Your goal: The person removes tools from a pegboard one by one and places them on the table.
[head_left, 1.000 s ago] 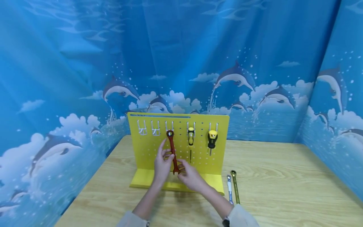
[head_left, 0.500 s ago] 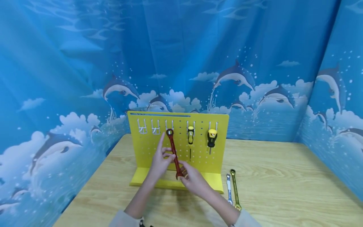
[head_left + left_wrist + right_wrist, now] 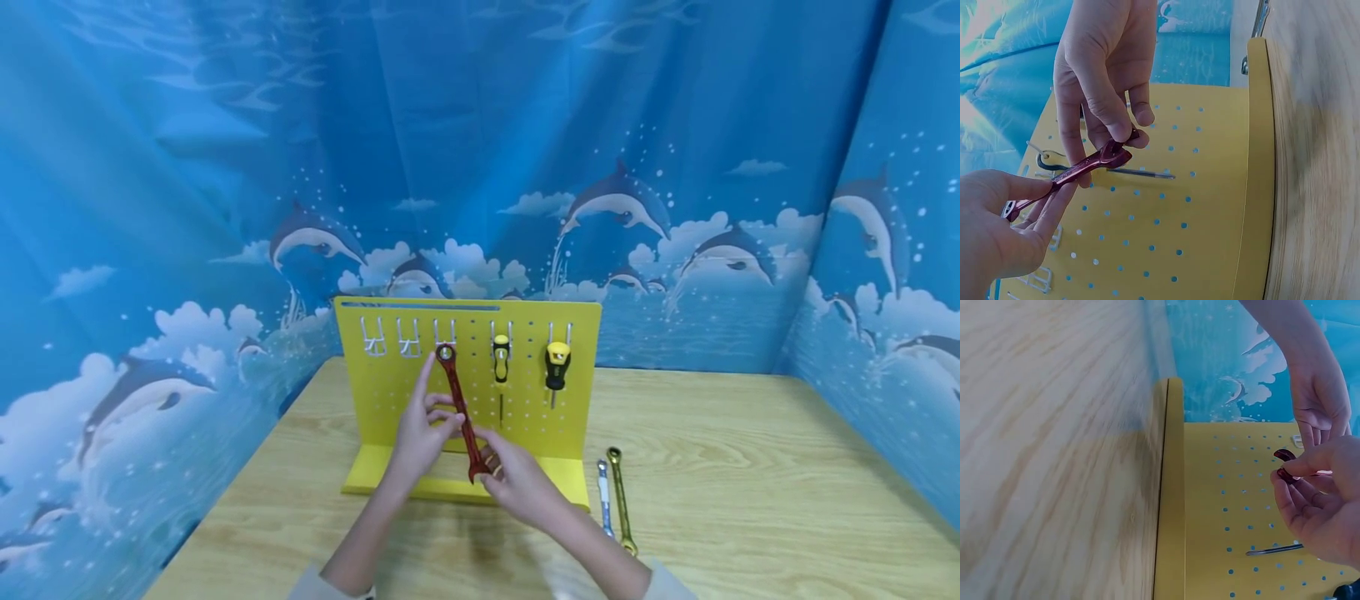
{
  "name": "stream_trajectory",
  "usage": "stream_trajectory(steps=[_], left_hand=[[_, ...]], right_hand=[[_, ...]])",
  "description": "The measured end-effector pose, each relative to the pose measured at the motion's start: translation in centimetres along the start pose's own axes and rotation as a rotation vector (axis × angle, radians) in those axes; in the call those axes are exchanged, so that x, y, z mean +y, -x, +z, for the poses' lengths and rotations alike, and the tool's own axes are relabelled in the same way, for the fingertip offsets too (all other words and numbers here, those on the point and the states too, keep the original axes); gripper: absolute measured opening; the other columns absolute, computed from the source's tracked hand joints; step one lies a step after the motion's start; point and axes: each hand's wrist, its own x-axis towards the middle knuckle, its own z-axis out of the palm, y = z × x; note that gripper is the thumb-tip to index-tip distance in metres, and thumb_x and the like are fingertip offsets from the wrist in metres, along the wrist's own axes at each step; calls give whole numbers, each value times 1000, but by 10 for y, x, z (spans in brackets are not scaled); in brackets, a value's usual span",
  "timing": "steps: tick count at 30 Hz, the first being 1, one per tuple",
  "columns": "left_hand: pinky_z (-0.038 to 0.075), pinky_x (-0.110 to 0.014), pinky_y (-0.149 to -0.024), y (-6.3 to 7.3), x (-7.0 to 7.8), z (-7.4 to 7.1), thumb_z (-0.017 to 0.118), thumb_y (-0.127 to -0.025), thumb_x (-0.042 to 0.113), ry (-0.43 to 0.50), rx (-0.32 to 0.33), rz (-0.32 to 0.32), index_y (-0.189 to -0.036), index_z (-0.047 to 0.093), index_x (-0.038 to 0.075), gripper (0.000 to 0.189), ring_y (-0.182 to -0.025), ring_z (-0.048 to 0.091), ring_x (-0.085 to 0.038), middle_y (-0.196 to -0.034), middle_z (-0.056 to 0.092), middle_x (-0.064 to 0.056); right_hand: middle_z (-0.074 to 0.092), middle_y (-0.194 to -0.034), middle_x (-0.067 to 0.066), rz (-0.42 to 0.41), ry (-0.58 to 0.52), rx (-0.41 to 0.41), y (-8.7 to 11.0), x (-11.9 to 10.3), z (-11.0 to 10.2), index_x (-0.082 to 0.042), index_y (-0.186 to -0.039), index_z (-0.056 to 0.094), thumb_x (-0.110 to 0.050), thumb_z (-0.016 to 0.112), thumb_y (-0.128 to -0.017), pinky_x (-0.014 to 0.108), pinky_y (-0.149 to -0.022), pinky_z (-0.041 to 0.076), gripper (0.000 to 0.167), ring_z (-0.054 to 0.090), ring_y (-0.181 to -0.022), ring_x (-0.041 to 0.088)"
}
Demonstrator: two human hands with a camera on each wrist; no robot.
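Observation:
A red combination wrench [image 3: 460,400] slants in front of the yellow pegboard [image 3: 390,400], its ring end up near a white wire hook [image 3: 445,331]. Whether the ring touches that hook cannot be told. My left hand [image 3: 422,433] pinches the shank between thumb and fingers, with the index finger pointing up along it. At the lower, open-jawed end, my right hand [image 3: 517,479] grips the wrench with thumb and fingertips. The left wrist view has both hands on the wrench [image 3: 1082,167]. In the right wrist view the jaw end [image 3: 1286,465] pokes out past the right thumb.
Two screwdrivers hang on the board: a slim yellow-black one [image 3: 501,358] and a stubby one [image 3: 557,365]. Two bare hooks [image 3: 373,337] are at the left. A silver wrench [image 3: 604,496] and a gold wrench [image 3: 621,500] lie on the wooden table [image 3: 735,467], right of the board.
The wrench's lower end has swung right and toward me, so it tilts more. Both hands still hold it; the left index finger has straightened upward. The ring end has barely moved.

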Motion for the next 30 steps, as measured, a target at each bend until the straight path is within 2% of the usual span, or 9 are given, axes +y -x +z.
stream_trajectory(steps=[7,15,21,30], left_hand=[[55,-33,-67,13,10,5,61,-78,-14,4,-21,55,-148,11,23,94,-83,61,-32,-94,57,-19],[55,-33,-68,24,20,21,62,-79,-12,25,-82,117,-148,11,23,94,-84,62,-32,-93,57,-19],[55,-32,-67,25,24,36,64,-78,-12,23,-126,116,-148,11,31,97,-82,63,-26,-92,58,-15],[55,-29,-66,23,30,59,62,-78,-15,47,-199,106,-148,12,29,96,-81,62,-24,-91,58,-14]], right_hand=[[60,-87,4,-22,31,-8,13,-8,-9,2,-129,45,12,60,-78,22,-65,51,54,58,-74,11],[60,-88,3,-26,55,14,35,-14,-25,3,-127,46,10,61,-79,23,-66,52,51,58,-75,13],[60,-88,1,-34,58,48,50,-12,-36,3,-127,47,11,62,-78,25,-66,52,52,58,-75,12],[60,-85,0,-75,59,108,68,-7,-49,6,-126,45,9,64,-78,25,-63,52,52,57,-73,11]])
